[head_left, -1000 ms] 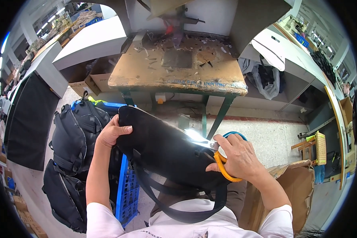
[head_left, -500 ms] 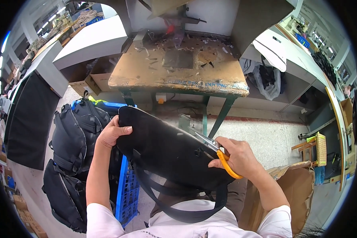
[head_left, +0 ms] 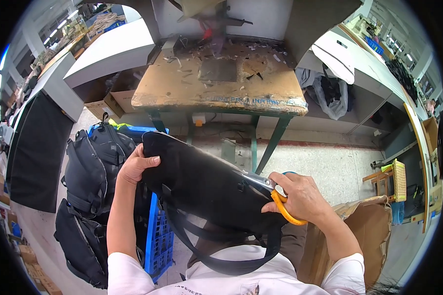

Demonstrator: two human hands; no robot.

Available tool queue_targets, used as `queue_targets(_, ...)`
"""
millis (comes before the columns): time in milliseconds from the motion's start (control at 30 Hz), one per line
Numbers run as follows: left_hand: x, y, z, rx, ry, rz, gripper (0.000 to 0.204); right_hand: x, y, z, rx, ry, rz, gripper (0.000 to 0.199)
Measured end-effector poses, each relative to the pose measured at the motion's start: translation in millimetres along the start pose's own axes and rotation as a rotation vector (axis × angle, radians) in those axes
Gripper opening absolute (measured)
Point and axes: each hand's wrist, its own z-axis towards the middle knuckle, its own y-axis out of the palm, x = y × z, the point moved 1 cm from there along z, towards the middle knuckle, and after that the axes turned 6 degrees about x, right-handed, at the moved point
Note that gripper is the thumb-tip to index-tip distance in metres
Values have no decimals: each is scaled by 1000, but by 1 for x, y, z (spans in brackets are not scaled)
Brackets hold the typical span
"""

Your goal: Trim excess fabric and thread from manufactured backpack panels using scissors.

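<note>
Black bag [head_left: 202, 182] is gripped at its edge by the left hand [head_left: 135, 167]. Right hand [head_left: 300, 196] fingers are closed around orange-handled scissors [head_left: 275, 196] touching the bag.

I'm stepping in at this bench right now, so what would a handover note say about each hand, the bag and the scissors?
Left hand: grips the left end of the black bag, held across the lap in front of the wooden workbench.
Right hand: closed in the handles of the orange-handled scissors, blades lying at the bag's upper right edge by a small buckle.
Nearby: black backpacks piled on a blue crate to the left; a cardboard box to the right.
Done: cannot tell what has been cut.
Left: the trimming at that edge appears to be under way; the bag's straps hang loose below.
</note>
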Motion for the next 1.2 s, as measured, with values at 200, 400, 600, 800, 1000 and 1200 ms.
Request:
queue_targets(200, -9, 0, 5, 41, -11, 20, 39, 8, 10, -6, 92, 17, 89, 57)
queue_targets(400, -2, -10, -18, 35, 66, 97, 23, 4, -3, -5, 311, -17, 150, 61)
queue_targets(600, 56, 42, -110, 426, 332, 349, 26, -4, -12, -12, 264, 141, 558, 81)
queue_targets(800, -37, 129, -162, 411, 787, 1160, 40, -43, 44, -13, -165, 161, 1500, 98)
queue_targets(1000, -136, 183, -141, 178, 654, 1106, 36, -24, 112, -26, 259, 388, 1242, 42)
queue_targets(1200, -100, 83, -64, 649, 655, 773, 14, -4, 82, -45, 100, 219, 1373, 49)
